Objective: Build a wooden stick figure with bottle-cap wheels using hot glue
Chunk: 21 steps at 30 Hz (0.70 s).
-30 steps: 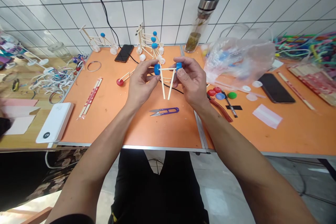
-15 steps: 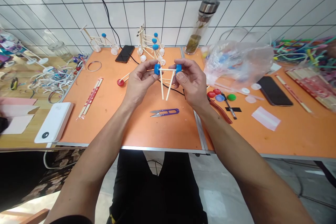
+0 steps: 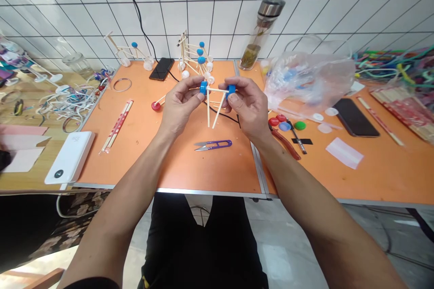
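Tabletop [image 3: 203, 171], orange with a metal strip along its front edge, lies beneath both hands, which hold one light piece above its middle, nearer the back edge than the front. The left hand [image 3: 181, 107] is narrowed to a pinch on one end; the right hand [image 3: 250, 107] pinches the other between thumb and fingers. Between them is the stick frame [image 3: 218, 90]: a crossbar with two sticks slanting down towards the front edge, drawing closer at their free ends. It looks almost weightless and stiff along each stick, but probably weak at the joints, where a twist could work a stick loose or snap it. The smooth blue caps [image 3: 203, 87] at the crossbar's ends seem the best hold, broad enough for a fingertip, if perhaps a little slippery; the free stick tips would lever on the joints.

Fingers cover part of each cap, so how the sticks are fixed there cannot be made out. Beyond the frame, thin sticks run behind the left hand towards a red cap [image 3: 156, 106] lying left of the tabletop's middle; whether they join it is hidden.
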Tool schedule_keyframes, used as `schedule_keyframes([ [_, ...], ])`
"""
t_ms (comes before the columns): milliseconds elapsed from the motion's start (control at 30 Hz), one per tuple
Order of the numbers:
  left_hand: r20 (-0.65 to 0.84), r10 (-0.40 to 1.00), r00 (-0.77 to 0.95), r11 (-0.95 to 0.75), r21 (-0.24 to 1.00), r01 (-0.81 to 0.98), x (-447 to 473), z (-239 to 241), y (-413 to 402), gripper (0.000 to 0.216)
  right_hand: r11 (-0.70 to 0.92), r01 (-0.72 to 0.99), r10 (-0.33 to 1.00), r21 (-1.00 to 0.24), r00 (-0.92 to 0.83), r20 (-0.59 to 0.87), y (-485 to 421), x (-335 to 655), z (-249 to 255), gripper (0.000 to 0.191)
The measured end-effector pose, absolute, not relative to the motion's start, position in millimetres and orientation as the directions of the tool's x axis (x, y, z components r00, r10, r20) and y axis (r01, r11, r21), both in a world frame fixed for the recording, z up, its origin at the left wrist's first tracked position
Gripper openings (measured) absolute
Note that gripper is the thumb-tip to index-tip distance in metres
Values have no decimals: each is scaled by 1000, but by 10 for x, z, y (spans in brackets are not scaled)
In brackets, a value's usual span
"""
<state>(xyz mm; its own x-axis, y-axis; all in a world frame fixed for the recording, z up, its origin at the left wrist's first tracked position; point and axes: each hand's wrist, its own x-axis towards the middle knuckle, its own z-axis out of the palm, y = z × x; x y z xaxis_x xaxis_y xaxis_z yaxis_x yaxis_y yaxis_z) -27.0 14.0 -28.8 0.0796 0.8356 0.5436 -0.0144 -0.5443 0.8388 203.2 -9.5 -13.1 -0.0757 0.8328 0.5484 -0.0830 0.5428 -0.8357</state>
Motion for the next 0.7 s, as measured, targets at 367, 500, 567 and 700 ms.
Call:
schedule_keyframes([
  [367,492,860,132,-491,870,-45,-265,-273,128,48,547,-90,831,-832,-65,553,-122,2016,-99,60],
  [500,464,875,136,-459,886,-71,-268,-259,119,45,536,-115,836,-836,-61,545,-135,2005,-94,59],
  [567,441,884,156,-433,898,-83,-267,-259,128,45,523,-115,845,-844,-60,532,-138,2003,-96,60],
  [700,417,888,195,-398,908,-130,-270,-290,170,46,507,-99,855,-856,-65,514,-149,2002,-107,60],
])
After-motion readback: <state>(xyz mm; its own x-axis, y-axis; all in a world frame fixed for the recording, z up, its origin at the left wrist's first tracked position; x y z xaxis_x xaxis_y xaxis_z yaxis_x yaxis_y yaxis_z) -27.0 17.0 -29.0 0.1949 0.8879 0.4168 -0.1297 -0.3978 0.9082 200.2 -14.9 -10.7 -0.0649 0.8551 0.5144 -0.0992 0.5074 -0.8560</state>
